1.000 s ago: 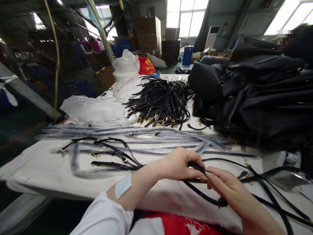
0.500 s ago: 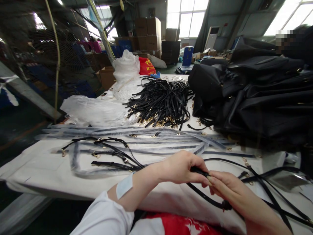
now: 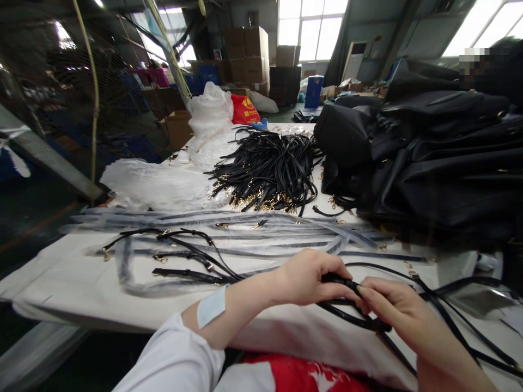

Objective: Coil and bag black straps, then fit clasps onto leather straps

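A black strap (image 3: 347, 314) is held between my two hands just above the table's front edge. My left hand (image 3: 312, 277) wraps its fingers round one part of it. With thumb and fingers pinched, my right hand (image 3: 394, 305) grips the strap close beside my left fingertips. Part of the strap loops below both hands, and its held end is mostly hidden by my fingers. More black straps with gold clasps (image 3: 192, 256) lie left of my left forearm. Other straps (image 3: 441, 305) cross on the table by my right hand.
Straps in clear plastic sleeves (image 3: 245, 239) lie across the table (image 3: 81, 277). Behind them is a heap of black straps with gold clips (image 3: 273, 169). Clear plastic bags (image 3: 159, 185) lie at left, and black bags (image 3: 429, 158) are piled high at right.
Both hands have shifted slightly to the right with the strap. My right fingers now pinch it a little farther from my left hand, and the loop below has changed shape.
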Demonstrator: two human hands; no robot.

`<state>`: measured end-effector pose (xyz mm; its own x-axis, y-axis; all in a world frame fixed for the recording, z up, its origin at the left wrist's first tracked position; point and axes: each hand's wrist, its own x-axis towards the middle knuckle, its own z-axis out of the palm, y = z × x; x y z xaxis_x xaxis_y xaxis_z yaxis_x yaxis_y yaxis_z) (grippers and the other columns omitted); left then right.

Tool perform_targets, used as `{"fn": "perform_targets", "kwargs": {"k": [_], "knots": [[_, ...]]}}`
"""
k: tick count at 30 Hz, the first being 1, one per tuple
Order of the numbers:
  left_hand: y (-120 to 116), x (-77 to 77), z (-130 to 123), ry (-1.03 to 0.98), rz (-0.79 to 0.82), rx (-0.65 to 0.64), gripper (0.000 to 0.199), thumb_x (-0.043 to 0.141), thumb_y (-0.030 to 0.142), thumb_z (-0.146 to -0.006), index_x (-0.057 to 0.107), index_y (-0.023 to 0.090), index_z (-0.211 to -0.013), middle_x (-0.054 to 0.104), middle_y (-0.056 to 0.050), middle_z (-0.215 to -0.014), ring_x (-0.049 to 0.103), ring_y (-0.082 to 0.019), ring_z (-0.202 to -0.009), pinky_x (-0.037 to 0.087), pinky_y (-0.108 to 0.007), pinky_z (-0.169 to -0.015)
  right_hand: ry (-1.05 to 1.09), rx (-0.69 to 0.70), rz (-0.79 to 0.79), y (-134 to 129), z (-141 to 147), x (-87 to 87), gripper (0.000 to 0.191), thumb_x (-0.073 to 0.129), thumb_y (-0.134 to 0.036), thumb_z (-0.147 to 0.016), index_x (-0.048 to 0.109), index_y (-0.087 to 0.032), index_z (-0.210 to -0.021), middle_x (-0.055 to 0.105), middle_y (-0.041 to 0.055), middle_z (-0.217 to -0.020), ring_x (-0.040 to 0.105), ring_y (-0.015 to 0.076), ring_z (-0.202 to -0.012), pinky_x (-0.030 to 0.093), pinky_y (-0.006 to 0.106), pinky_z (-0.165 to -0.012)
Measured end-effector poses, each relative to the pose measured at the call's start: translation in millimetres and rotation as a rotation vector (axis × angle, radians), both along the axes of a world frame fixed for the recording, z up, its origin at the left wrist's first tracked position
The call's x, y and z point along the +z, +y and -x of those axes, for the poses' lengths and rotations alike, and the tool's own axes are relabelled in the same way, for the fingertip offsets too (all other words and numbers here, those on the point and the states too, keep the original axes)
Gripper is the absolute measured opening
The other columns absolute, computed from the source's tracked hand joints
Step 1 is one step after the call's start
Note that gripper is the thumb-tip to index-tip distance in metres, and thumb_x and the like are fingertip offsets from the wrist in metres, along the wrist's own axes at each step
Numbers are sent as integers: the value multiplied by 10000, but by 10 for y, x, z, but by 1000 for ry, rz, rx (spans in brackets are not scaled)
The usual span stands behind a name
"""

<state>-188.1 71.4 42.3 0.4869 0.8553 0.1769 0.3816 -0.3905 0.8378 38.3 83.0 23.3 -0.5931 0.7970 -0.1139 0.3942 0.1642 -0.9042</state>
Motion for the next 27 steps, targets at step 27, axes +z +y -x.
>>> {"fn": "perform_targets", "kwargs": {"k": [27], "knots": [[23,-115,-80,-27,-248,-90,278,702,383,-874,707,128,-984,741,-76,-850,656,-152,-772,479,-221,-718,93,-80,-59,-143,37,-20,419,496,-496,-964,625,-201,-696,553,-2,-639,516,143,-587,401,227,-521]]}}
